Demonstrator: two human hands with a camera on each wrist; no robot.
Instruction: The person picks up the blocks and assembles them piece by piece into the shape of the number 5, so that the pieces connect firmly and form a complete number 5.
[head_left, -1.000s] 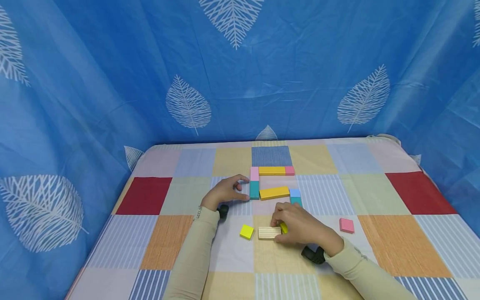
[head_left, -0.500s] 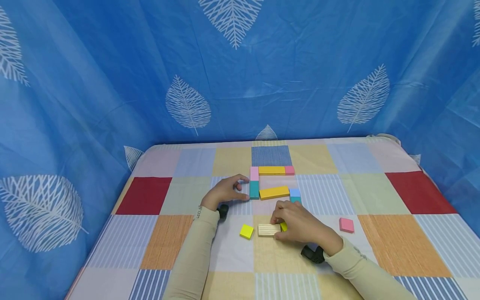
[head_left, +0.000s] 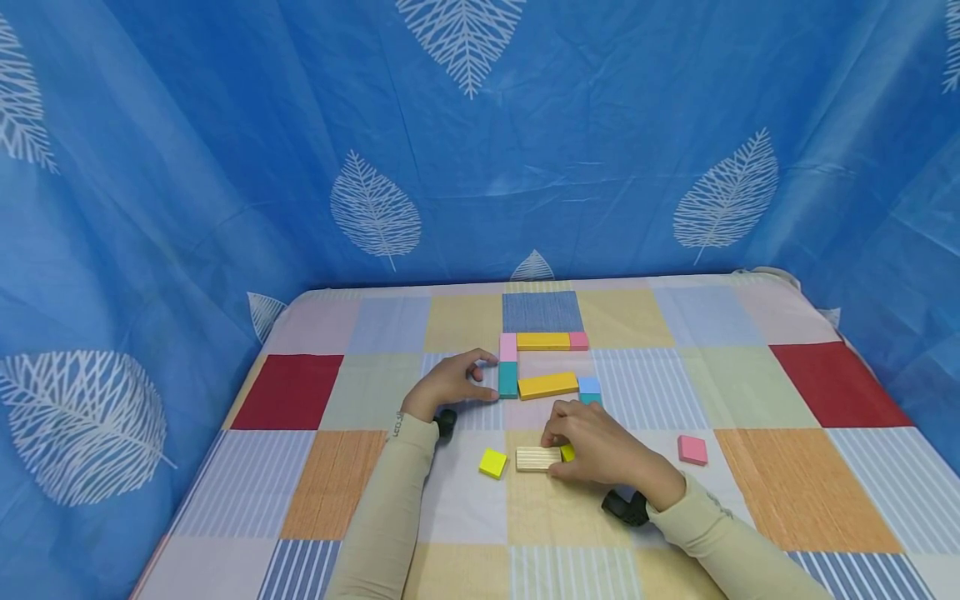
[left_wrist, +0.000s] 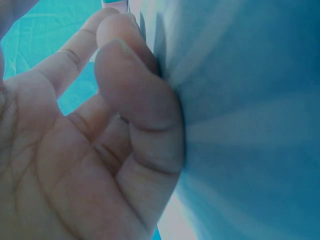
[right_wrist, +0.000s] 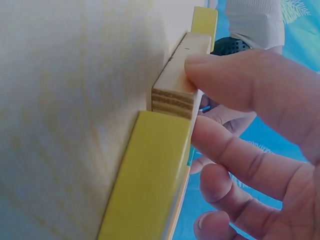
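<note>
Between the thumb and index finger of my right hand (head_left: 603, 447) I hold a striped plain wooden block (head_left: 534, 459), lying flat on the cloth. The right wrist view shows the thumb on the wooden block's (right_wrist: 182, 70) near side. A yellow block (right_wrist: 147, 172) meets its end, partly hidden by the hand in the head view. My left hand (head_left: 448, 386) rests beside a teal block (head_left: 507, 379), thumb and index finger loosely bent at its left side; whether they touch it I cannot tell. In the left wrist view the fingers (left_wrist: 137, 90) lie against the cloth, holding nothing.
A lilac block (head_left: 507, 347), an orange-yellow block (head_left: 543, 341) and a small pink block (head_left: 578, 340) form a corner. A slanted yellow block (head_left: 548, 385) and a light blue block (head_left: 588, 385) lie nearer. Loose yellow (head_left: 492, 463) and pink (head_left: 692, 450) squares flank my right hand.
My right hand has slid the wooden block slightly away from me, mostly in the first half second. The left hand and the other blocks have stayed where they were.
</note>
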